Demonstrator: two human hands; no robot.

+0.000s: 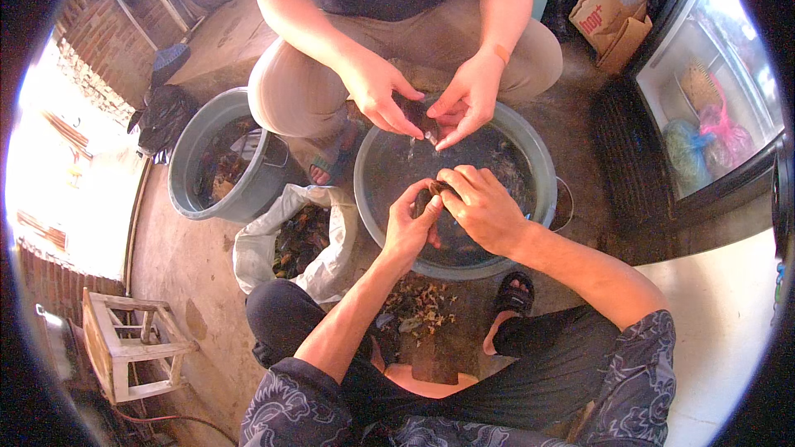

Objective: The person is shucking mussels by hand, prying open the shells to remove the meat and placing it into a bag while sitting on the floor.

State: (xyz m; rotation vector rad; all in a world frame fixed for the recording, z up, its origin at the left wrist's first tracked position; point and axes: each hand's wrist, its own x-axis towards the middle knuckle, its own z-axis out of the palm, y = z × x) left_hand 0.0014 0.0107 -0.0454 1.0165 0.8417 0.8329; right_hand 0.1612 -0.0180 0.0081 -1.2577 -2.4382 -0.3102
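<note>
A small dark brown shellfish, apparently a mussel (442,187), is pinched between my two hands. My left hand (407,217) grips its lower left side, while the fingers of my right hand (484,208) close over its upper end. Both hands are above the near half of a large round grey tub (363,217) that holds dark water. Across the tub, a co-worker's hands (428,105) hold another dark piece, with water dripping from it. My fingers cover much of the shell, so its full shape is hidden.
On the left stand a white sack (256,251) of dark shells and a second grey tub (186,198). Orange-brown scraps (428,310) lie on the floor before me. A wooden stool (133,347) is at lower left, and a glass-fronted cabinet (714,93) at right.
</note>
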